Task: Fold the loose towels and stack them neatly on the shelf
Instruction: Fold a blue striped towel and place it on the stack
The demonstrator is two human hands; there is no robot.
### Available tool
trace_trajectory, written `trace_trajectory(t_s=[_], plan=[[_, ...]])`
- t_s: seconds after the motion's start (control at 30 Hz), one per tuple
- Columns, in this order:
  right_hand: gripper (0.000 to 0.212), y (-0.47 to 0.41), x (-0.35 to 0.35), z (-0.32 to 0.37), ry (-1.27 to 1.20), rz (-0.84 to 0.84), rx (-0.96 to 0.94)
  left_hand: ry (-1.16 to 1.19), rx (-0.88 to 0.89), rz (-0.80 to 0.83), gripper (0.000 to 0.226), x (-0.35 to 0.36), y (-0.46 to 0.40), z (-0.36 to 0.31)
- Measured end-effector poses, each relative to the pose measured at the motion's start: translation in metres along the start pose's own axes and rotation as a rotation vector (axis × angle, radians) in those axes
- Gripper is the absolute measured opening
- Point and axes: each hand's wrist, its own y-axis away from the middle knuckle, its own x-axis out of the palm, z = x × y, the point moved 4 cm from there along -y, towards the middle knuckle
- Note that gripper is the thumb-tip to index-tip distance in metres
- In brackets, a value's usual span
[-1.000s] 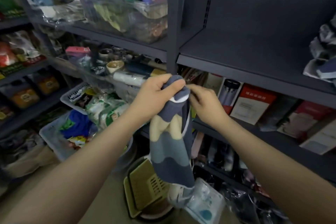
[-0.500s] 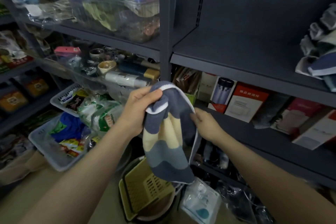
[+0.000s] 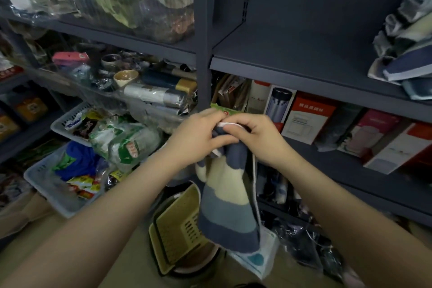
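**A:** Towel status?

**B:** Striped terry towel in navy, cream and grey-blue [image 3: 228, 196] hangs in front of me, below the front edge of the dark grey metal shelf [image 3: 304, 70]. My left hand [image 3: 198, 135] and right hand [image 3: 254, 138] are now pressed together at its top, both pinching the white-trimmed edge. Half a second ago they were apart with the top spread between them, so I've brought the corners together: probably the first fold.

**A:** Stack?

**B:** Pile of blue-and-white towels [image 3: 402, 54] sits at the shelf's right end, cut off by the frame. Can't tell whether it's folded or loose. My fingertips are hidden in the cloth, and the towel's back layer is out of sight.
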Motion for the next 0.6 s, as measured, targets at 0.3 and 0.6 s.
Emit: trace_trajectory(t_s=[0.3,0.6], plan=[[0.009,0.022,0.002,-0.029,0.342,-0.040,0.015,0.127,-0.064,-0.086,0.035,0.007,0.006,0.000],[0.018,0.050,0.003,-0.102,0.267,0.017,0.576,0.057,-0.078,-0.403,0.027,-0.018,0.020,0.022]])
